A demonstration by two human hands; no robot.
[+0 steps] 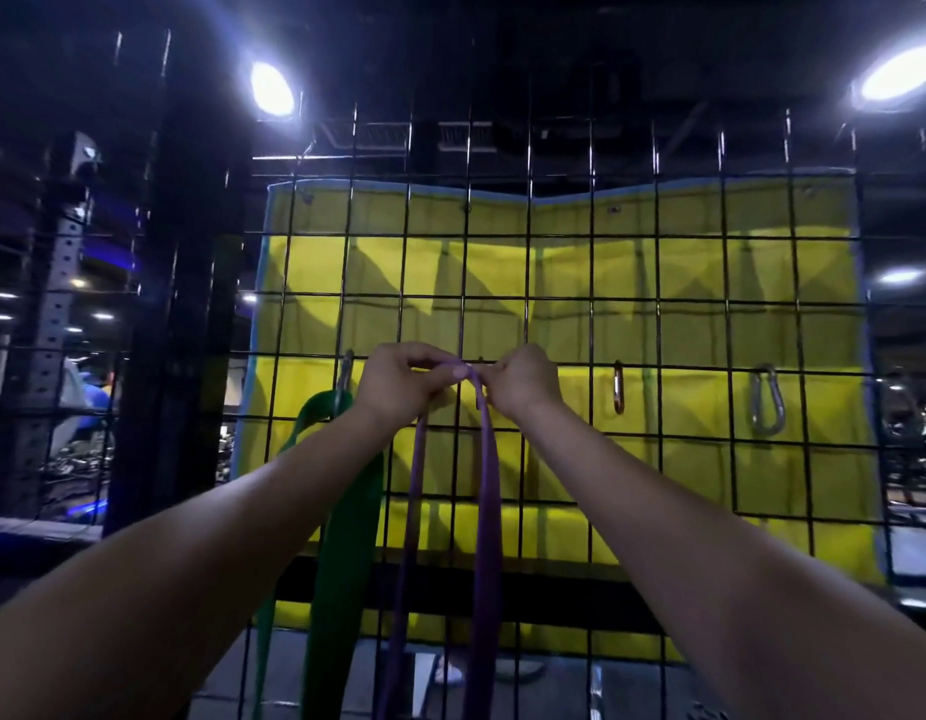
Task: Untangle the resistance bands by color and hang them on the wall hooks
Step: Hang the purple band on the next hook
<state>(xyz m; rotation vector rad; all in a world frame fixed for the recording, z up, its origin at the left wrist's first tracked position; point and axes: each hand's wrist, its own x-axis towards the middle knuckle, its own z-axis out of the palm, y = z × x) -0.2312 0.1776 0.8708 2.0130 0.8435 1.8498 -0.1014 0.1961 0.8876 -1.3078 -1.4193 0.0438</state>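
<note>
**Purple band going onto a middle hook**

At the centre of the frame, both hands meet at the black wire grid panel (pixel 658 304). The left hand (pixel 398 384) pinches the top of the long purple rubber resistance band (pixel 489 459) between thumb and curled fingers; the right hand (pixel 523 381) is curled close beside it, apparently gripping the same loop or the clip behind it, which is hidden. The band's two strands hang straight down to the bottom edge.

Left of centre, the wide green rubber resistance band (pixel 341 537) already hangs from a silver carabiner (pixel 345 368). To the right, an orange carabiner (pixel 618 387) and a large silver carabiner (pixel 767 400) hang bare against the yellow padded mat (pixel 684 252).

The hanging step seems in hand. Next, the loop must be slipped through the clip's gate, then released.
</note>
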